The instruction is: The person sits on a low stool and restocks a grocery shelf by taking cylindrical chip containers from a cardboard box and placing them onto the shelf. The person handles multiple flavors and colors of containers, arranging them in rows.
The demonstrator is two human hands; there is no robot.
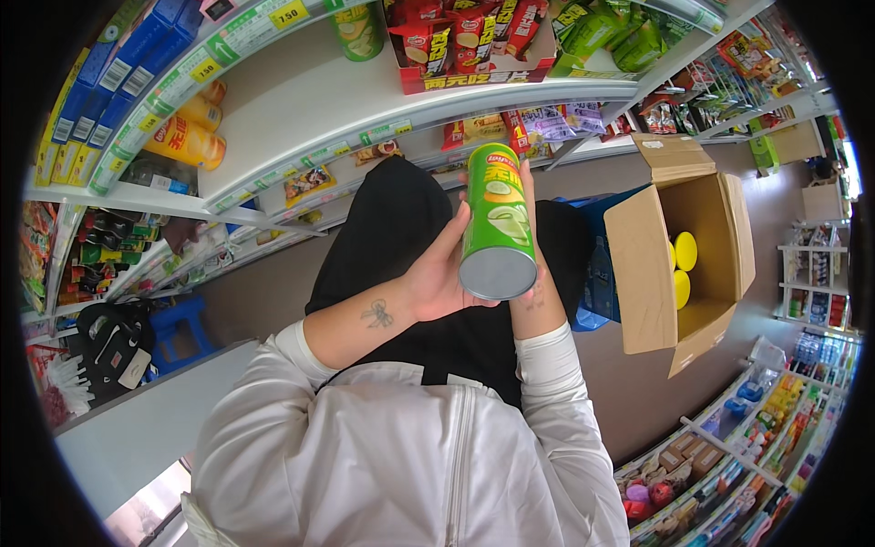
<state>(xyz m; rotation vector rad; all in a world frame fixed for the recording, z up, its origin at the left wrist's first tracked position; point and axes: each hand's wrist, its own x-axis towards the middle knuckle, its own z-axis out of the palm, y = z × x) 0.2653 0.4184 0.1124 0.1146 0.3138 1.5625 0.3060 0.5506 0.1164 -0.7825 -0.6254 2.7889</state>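
Note:
A green Lay's chip canister (497,219) is tilted between my two hands above my lap, its grey metal base towards me. My left hand (439,263) lies along the canister's left side, with the thumb against its wall. On the opposite side my right hand (536,225) grips it, partly hidden behind the tube. Ahead is a white shelf (294,89), where another green canister (357,33) stands at the back and orange canisters (188,142) lie at the left. An open cardboard box (642,273) to the right holds several canisters with yellow lids (685,251).
Red snack packets in a display box (478,78) and green packets (639,44) fill the shelf's right part. Price-tag rails edge the shelves. A blue plastic stool (181,331) and a black bag (113,349) are at left. More stocked shelving (731,444) curves along the lower right.

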